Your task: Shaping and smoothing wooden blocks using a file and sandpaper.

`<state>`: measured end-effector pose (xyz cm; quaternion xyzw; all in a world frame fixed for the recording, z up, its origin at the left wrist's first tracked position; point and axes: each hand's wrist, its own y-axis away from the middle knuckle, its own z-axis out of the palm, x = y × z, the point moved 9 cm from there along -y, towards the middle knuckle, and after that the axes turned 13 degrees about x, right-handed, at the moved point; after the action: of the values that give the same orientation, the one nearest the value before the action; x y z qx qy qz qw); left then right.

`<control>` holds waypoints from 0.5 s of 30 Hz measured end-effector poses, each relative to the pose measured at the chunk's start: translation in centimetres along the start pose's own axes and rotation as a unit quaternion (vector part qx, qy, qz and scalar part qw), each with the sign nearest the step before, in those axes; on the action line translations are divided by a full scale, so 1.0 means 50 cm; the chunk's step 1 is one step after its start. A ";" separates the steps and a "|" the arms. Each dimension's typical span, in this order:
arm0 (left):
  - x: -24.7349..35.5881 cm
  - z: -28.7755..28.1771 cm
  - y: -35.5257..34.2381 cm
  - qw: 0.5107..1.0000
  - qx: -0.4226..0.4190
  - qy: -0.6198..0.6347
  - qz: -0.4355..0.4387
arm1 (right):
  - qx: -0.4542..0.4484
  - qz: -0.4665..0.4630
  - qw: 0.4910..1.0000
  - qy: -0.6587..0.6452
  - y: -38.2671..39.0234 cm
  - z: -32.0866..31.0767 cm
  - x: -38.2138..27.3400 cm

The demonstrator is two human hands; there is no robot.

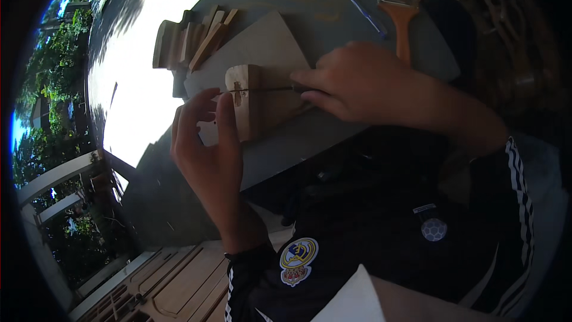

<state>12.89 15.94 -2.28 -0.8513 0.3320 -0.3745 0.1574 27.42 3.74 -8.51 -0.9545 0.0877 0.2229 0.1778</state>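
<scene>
A pale wooden block [254, 110] stands on a grey board, with a rough hollow cut into its upper left face. Across this hollow lies a thin dark rod [271, 89], like a slim file; its exact kind is unclear. My right hand [363, 86] pinches the rod's right end between thumb and forefinger. At the block's left side, my left hand [208, 134] closes thumb and forefinger around the rod's other end. The left thumb is close against the block's face, and the rod's tip is mostly hidden by the fingers.
Several wooden offcuts [196, 39] lie beyond the grey board [277, 36]. To the right are a blue pen [359, 9] and a wide paintbrush [402, 21] with an orange handle. Wooden panels [185, 286] lean at the lower left. Bright sunlight washes out the left ground.
</scene>
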 end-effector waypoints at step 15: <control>0.022 0.099 -0.010 0.993 0.051 -0.104 0.032 | -0.026 -0.073 0.992 -0.104 0.011 0.001 0.002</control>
<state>17.34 15.66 -4.78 -0.8656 0.3211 -0.2955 0.2456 27.37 3.23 -8.77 -0.9342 -0.0074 0.3098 0.1766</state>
